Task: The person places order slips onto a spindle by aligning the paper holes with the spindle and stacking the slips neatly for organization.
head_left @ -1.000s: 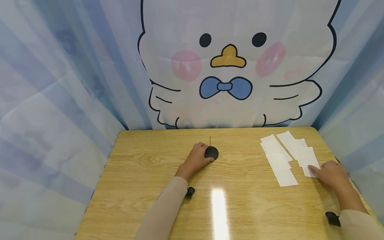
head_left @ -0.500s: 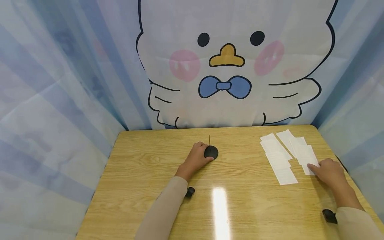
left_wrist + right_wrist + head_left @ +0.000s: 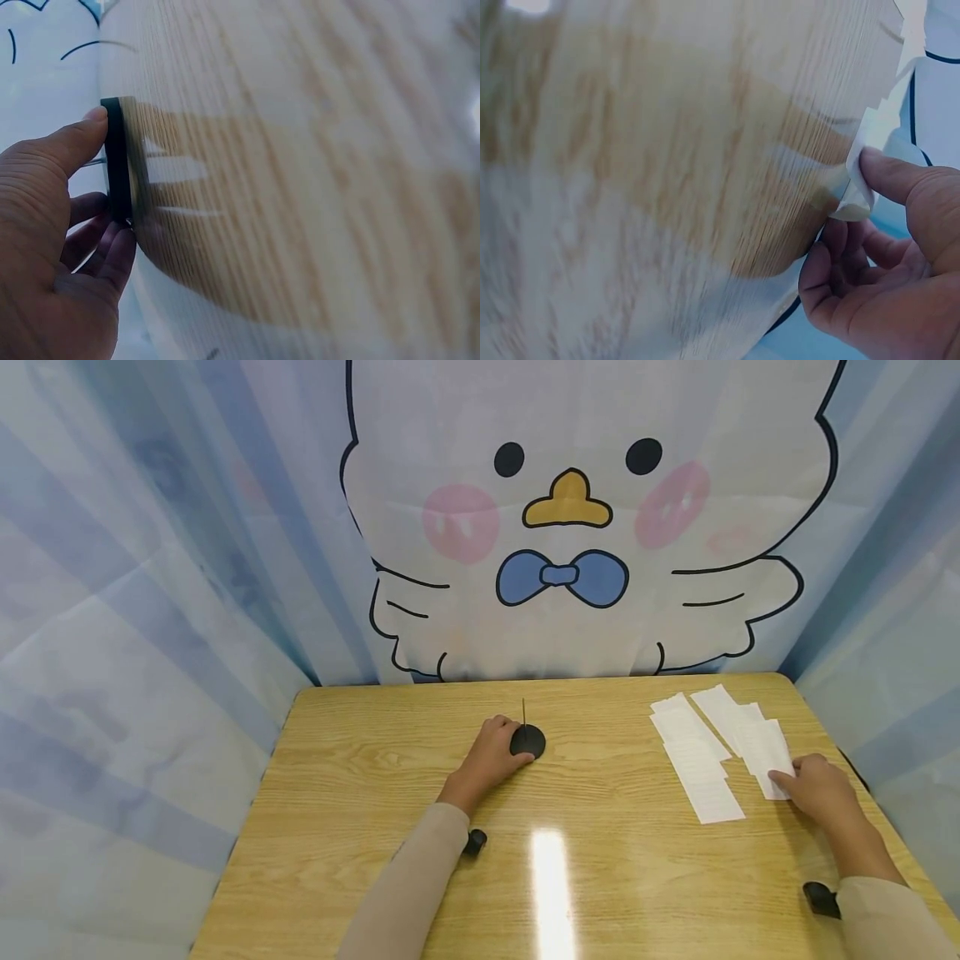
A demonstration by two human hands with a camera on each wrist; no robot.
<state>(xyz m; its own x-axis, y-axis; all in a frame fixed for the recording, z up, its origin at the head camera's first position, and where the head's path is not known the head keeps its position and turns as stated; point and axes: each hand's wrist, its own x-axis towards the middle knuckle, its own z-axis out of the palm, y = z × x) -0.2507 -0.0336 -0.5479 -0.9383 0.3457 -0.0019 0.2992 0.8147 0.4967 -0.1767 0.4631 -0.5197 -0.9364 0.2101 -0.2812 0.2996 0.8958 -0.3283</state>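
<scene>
A receipt spike with a round black base (image 3: 528,742) and a thin upright rod (image 3: 523,712) stands toward the back middle of the table. My left hand (image 3: 491,752) grips the base from its left side. In the left wrist view, the thumb (image 3: 82,139) lies on top of the black base (image 3: 118,161) and the other fingers are at its lower edge. At the right, my right hand (image 3: 823,789) pinches the near corner of a white paper slip (image 3: 772,752). The right wrist view shows that slip (image 3: 861,176) bent up between thumb and fingers.
A second row of overlapping white slips (image 3: 693,764) lies just left of the pinched one. More slips (image 3: 723,714) lie behind it. The wooden table (image 3: 360,827) is bordered by a curtain (image 3: 150,610) at the back and sides. Black wrist devices (image 3: 821,900) sit below the sleeves.
My right hand has edged slightly left, with the pinched slip shifting a little with it. The left hand stays on the spike's base. The head view has tilted slightly.
</scene>
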